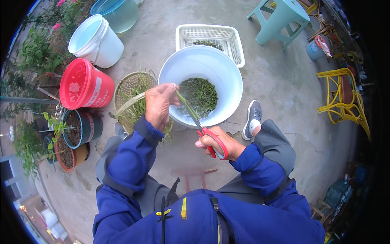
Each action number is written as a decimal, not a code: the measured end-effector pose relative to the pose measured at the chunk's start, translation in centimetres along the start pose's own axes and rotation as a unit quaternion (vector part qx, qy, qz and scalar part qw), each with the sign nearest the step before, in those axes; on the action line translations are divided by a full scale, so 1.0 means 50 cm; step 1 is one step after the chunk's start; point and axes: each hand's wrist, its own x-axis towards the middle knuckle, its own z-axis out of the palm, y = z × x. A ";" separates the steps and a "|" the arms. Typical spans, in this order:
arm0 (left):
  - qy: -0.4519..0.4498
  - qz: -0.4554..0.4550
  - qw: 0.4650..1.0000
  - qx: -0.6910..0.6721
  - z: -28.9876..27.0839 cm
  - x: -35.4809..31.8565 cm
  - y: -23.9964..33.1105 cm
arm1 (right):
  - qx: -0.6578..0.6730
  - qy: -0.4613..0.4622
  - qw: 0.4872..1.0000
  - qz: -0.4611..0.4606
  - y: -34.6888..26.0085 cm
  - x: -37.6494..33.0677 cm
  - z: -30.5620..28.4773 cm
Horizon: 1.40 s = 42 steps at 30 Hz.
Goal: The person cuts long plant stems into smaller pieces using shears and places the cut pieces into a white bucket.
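Pinched in my left hand (159, 101) is a small bunch of green stems (185, 104), slanting down to the right over a white bucket (228, 75). My right hand (222, 143) grips red-handled scissors (219, 143), whose blades reach up to the lower end of the stems. Whether the blades are parted I cannot tell. Short cut green pieces (199, 95) lie in the bottom of the bucket. Left of it, partly behind my left hand and sleeve, stands a woven basket (122, 90) of long green stems (138, 106).
Behind the bucket sits a white plastic basket (231, 42) with some greens in it. A red bucket (91, 87), a white pail (103, 46) and potted plants (83, 129) line the left side. A pale green stool (280, 20) and yellow-framed chair (337, 93) stand at right.
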 end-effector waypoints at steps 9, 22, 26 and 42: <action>-0.038 -0.057 0.997 -0.042 0.003 -0.006 -0.018 | 0.038 -0.005 0.998 -0.051 -0.015 -0.001 -0.018; -0.049 -0.034 0.997 -0.041 0.004 0.002 -0.010 | 0.006 -0.009 1.000 -0.008 -0.017 -0.005 -0.013; -0.032 -0.033 0.998 -0.041 0.004 0.001 -0.010 | 0.008 0.003 1.000 -0.020 -0.027 -0.004 -0.001; -0.075 -0.023 0.997 -0.005 -0.008 0.014 -0.019 | 0.041 -0.017 0.999 0.010 0.001 0.001 0.002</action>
